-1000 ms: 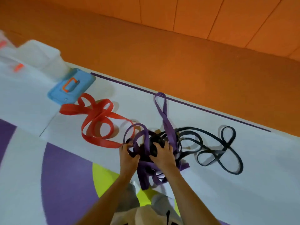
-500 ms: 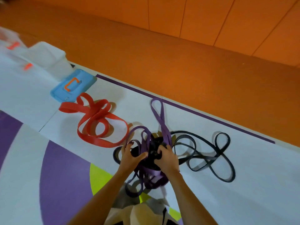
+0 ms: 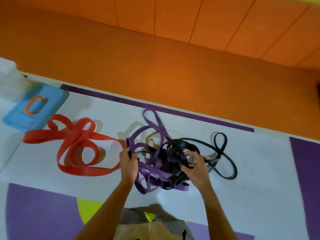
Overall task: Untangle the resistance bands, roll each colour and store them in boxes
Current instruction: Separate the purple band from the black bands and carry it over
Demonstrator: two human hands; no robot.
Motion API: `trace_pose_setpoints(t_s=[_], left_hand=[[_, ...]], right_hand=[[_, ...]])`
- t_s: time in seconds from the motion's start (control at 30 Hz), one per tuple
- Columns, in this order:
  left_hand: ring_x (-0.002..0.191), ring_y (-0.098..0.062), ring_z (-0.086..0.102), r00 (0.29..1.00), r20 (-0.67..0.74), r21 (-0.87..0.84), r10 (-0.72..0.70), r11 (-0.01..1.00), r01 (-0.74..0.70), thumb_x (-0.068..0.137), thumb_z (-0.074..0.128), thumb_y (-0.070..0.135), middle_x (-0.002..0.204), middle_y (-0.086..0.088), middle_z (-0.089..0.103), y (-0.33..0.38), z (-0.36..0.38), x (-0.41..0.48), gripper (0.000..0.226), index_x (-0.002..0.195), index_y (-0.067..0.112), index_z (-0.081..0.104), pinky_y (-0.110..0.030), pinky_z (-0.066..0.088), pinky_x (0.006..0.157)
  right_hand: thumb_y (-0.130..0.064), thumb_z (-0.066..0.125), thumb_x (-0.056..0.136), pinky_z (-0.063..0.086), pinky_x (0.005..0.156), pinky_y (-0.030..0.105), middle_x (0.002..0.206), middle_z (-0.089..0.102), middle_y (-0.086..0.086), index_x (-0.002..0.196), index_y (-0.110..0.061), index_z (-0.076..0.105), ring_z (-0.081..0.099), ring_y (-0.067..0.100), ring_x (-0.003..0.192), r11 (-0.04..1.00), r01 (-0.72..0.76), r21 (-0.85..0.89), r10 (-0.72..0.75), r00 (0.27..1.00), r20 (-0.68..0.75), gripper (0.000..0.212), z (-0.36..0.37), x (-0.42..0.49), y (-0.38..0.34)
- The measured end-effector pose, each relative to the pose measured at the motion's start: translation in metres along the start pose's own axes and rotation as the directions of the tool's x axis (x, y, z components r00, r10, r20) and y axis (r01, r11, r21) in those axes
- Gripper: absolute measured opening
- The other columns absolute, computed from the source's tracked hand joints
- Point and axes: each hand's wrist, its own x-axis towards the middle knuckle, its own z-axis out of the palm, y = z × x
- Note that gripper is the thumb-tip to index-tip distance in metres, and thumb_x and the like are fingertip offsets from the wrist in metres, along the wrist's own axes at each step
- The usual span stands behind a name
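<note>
A tangle of purple band [image 3: 156,122] and black band [image 3: 223,153] lies on the white mat in front of me. My left hand [image 3: 129,163] grips purple loops at the tangle's left side. My right hand [image 3: 194,166] has its fingers curled round black loops on the right side. A red band [image 3: 78,148] lies apart in loose loops to the left, touching neither hand. A blue box lid [image 3: 34,108] with an orange handle sits at the far left, beside a clear plastic box [image 3: 10,84].
The mat [image 3: 259,187] is white with purple and yellow-green patches and a purple stripe [image 3: 199,116] along its far edge. Beyond it rises an orange padded wall [image 3: 155,49]. My knees [image 3: 150,226] show at the bottom centre.
Both hands have spread apart, pulling the purple and black tangle wider and lifting some loops. The camera view has shifted left; the red band has not moved.
</note>
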Motion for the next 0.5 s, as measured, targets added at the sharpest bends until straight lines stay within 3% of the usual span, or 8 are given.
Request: trace_pose_setpoints(t_s=[0.1,0.17,0.23,0.3,0.33,0.4,0.5], left_hand=[[0.087,-0.03,0.063,0.999,0.028,-0.006,-0.023,1.0,0.023,0.103,0.055,0.0,0.107,-0.023,0.06,-0.003,-0.006,0.011,0.01,0.109,0.003,0.062,-0.038,0.054,0.076],[0.09,-0.032,0.062,0.997,0.067,0.019,-0.025,1.0,0.024,0.098,0.062,0.0,0.103,-0.02,0.06,-0.005,-0.008,0.014,0.007,0.104,0.003,0.063,-0.045,0.056,0.084],[0.104,-0.034,0.061,0.99,0.127,0.042,-0.064,0.997,0.059,0.096,0.066,0.005,0.122,-0.019,0.055,-0.008,-0.009,0.014,0.032,0.127,0.006,0.06,-0.047,0.054,0.101],[0.119,-0.03,0.056,0.979,0.183,0.028,-0.085,0.996,0.081,0.097,0.072,0.013,0.14,-0.013,0.041,-0.008,-0.011,0.014,0.077,0.162,0.02,0.032,-0.043,0.048,0.11],[0.126,-0.031,0.053,0.975,0.205,0.032,-0.087,0.996,0.083,0.096,0.075,0.017,0.144,-0.012,0.037,-0.008,-0.01,0.015,0.089,0.166,0.022,0.021,-0.045,0.046,0.112],[0.139,-0.039,0.049,0.967,0.236,0.067,-0.096,0.994,0.082,0.092,0.082,0.026,0.154,-0.016,0.034,-0.007,-0.007,0.015,0.098,0.166,0.018,0.019,-0.048,0.045,0.115],[0.149,-0.041,0.039,0.957,0.276,0.159,-0.088,0.986,0.045,0.083,0.09,0.033,0.167,-0.017,0.024,-0.008,-0.004,0.014,0.113,0.166,0.015,0.016,-0.049,0.044,0.115]], right_hand=[[-0.003,0.079,0.079,0.053,0.089,0.024,0.124,0.065,-0.002,0.121,-0.036,0.069,0.067,0.014,0.107,0.993,-0.109,0.046,0.115,0.985,-0.128,0.054,0.002,-0.009,0.008],[0.0,0.077,0.083,0.058,0.095,0.039,0.13,0.064,0.008,0.131,-0.024,0.068,0.069,0.027,0.111,0.984,-0.179,0.018,0.18,0.968,-0.175,0.055,0.01,-0.012,0.014],[0.0,0.076,0.085,0.058,0.1,0.05,0.135,0.06,0.017,0.138,-0.02,0.063,0.068,0.035,0.111,0.972,-0.235,-0.024,0.228,0.958,-0.175,0.058,0.021,-0.017,0.017],[0.0,0.075,0.086,0.055,0.105,0.051,0.141,0.054,0.019,0.141,-0.018,0.062,0.063,0.037,0.119,0.97,-0.235,-0.068,0.22,0.959,-0.179,0.06,0.033,-0.022,0.016],[0.001,0.074,0.086,0.053,0.108,0.049,0.143,0.051,0.019,0.141,-0.017,0.063,0.06,0.037,0.125,0.972,-0.22,-0.079,0.2,0.959,-0.202,0.059,0.039,-0.024,0.015],[0.003,0.072,0.086,0.05,0.108,0.042,0.145,0.05,0.017,0.135,-0.015,0.068,0.058,0.038,0.128,0.976,-0.2,-0.09,0.168,0.945,-0.279,0.052,0.048,-0.028,0.01],[-0.003,0.072,0.088,0.055,0.096,0.046,0.145,0.052,0.009,0.127,-0.021,0.071,0.063,0.037,0.12,0.946,-0.214,-0.244,0.115,0.923,-0.366,0.043,0.057,-0.037,-0.001]])
